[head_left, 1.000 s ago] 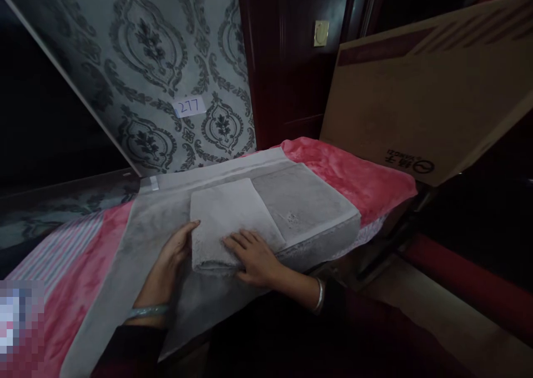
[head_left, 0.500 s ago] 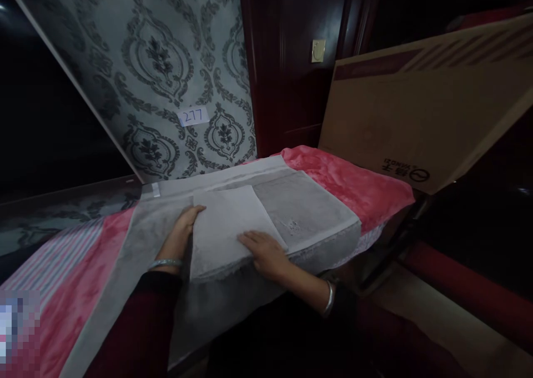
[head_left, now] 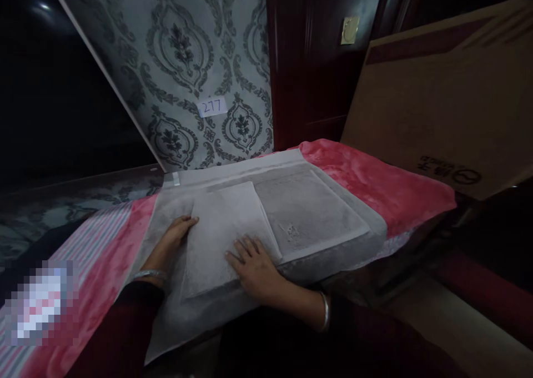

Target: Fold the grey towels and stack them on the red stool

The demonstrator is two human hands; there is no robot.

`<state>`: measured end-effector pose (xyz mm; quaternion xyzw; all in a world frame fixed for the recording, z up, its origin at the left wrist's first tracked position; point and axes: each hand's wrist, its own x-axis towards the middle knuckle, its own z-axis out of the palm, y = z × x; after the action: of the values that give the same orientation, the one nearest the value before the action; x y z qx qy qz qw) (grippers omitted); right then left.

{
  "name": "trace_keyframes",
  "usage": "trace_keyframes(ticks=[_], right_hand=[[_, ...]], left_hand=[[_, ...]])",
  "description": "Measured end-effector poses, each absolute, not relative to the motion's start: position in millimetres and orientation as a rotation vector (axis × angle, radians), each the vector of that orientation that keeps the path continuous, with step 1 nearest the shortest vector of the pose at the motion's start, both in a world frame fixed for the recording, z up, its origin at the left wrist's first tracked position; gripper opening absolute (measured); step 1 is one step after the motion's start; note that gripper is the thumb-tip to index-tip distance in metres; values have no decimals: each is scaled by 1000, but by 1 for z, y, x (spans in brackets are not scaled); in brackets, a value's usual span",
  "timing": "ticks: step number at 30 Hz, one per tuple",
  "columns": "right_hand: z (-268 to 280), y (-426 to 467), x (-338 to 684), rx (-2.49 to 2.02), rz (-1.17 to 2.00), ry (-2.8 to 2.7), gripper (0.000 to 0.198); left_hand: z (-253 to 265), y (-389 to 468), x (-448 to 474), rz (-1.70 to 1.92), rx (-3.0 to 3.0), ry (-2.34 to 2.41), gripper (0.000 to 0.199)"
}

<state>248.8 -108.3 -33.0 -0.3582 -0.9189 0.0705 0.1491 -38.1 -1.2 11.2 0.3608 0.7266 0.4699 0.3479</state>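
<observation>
A grey cloth (head_left: 166, 306) lies spread out. A paler flap (head_left: 225, 211) is folded over its middle, and a flat grey panel (head_left: 308, 206) with a small patterned mark is beside that flap on the right. My left hand (head_left: 175, 233) rests at the flap's left edge, fingers stretched toward it and fingertips touching the edge. On the flap's lower right part lies my right hand (head_left: 256, 270), palm down with its fingers spread. Neither hand appears to grip the cloth.
Under the grey cloth are a pink blanket (head_left: 345, 172) and a striped sheet (head_left: 94, 233). A large cardboard box (head_left: 441, 100) leans at the right. Behind stands a patterned wall (head_left: 183, 50) with a paper label (head_left: 212, 106); a dark screen-like panel (head_left: 54, 89) is at the left.
My right hand has spread its fingers and lies flatter on the flap, a little nearer to me. My left hand has slid slightly down along the edge. The view has shifted left.
</observation>
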Motion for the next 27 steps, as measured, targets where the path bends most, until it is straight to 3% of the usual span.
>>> trace_keyframes(ticks=[5,8,12,27], right_hand=[[-16,-88,263,-930,309,-2629,51],[-6,-67,274,-963,256,-2568,58],[-24,-53,283,-971,303,-2666,68],[-48,-69,295,-960,583,-2632,68]], left_hand=[[14,23,-13,835,1675,2368,58],[22,48,36,481,2245,2032,61],[8,69,100,51,2395,1756,66],[-12,149,122,-74,2343,1890,69]])
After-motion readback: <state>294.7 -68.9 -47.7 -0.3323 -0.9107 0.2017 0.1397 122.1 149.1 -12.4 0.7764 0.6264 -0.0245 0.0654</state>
